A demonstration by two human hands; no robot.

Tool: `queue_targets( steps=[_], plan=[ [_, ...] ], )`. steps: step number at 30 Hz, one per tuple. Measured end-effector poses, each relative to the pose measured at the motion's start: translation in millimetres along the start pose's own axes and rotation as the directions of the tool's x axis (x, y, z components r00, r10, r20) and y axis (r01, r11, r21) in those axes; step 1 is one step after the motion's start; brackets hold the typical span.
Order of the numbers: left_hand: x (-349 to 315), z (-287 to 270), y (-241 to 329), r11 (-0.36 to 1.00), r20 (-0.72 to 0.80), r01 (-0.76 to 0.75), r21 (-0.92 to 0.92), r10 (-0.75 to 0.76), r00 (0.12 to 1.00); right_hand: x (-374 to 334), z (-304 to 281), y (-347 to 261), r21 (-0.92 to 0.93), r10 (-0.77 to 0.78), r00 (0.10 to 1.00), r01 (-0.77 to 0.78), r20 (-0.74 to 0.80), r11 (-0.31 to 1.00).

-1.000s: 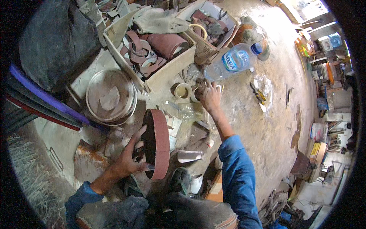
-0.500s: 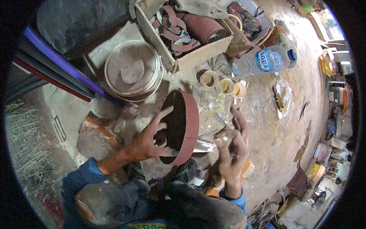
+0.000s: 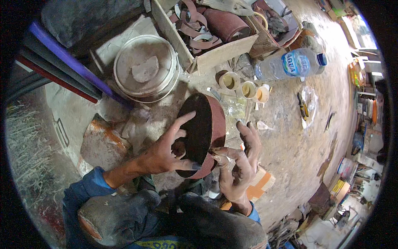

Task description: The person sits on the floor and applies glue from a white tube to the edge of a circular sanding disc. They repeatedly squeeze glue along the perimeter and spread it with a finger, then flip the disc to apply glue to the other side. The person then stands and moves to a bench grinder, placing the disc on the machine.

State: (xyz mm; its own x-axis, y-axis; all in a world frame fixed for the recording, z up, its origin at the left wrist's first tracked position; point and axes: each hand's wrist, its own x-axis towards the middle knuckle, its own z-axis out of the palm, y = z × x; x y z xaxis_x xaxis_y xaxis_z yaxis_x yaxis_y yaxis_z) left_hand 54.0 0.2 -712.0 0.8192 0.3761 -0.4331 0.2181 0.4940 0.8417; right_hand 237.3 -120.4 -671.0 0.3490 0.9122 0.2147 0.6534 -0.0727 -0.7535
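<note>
Sandpaper loop [image 3: 218,120] in left hand [image 3: 161,152], right hand [image 3: 239,171] against it

I'd call this a workshop: the floor [image 3: 286,166] is stained and dusty, a cardboard box [image 3: 226,54] brims with reddish abrasive strips [image 3: 194,20], a grimy pail [image 3: 124,79] stands nearby, and pliers [image 3: 304,110] lie out in the open. Off to the right, what seems shelving [image 3: 365,108], bent and small from here, is crammed full.

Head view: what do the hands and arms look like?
The left hand and right hand are ungloved. The left sleeve is blue with a paler cuff, leaving part of the forearm bare; of the right sleeve, only a blue bit shows.
</note>
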Motion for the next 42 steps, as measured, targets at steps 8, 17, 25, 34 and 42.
queue_targets(
  steps=[8, 17, 25, 34, 42],
  plan=[
    [1, 2, -3, 0.999, 0.009, -0.038, -0.01, 0.038, 0.999, 1, 1, -5, -0.025, -0.025, 1.0, 0.024, -0.004, 0.999],
    [-2, 1, 5, 0.999, -0.011, 0.025, -0.041, -0.025, 1.0, -5, 4, 3, 0.118, 0.096, 0.989, -0.083, -0.113, 0.99],
    [-1, 1, 3, 0.996, 0.002, 0.031, -0.089, -0.031, 1.0, -9, 2, 6, 0.077, 0.087, 0.989, -0.078, -0.119, 0.994],
    [-1, -1, 5, 0.999, 0.017, 0.003, -0.044, -0.002, 1.0, -10, 2, 5, 0.068, 0.087, 0.992, -0.081, -0.091, 0.994],
    [0, 0, 2, 0.995, 0.025, 0.016, -0.095, -0.014, 1.0, -9, 0, 4, 0.028, 0.045, 0.997, -0.043, -0.062, 0.999]
  ],
)
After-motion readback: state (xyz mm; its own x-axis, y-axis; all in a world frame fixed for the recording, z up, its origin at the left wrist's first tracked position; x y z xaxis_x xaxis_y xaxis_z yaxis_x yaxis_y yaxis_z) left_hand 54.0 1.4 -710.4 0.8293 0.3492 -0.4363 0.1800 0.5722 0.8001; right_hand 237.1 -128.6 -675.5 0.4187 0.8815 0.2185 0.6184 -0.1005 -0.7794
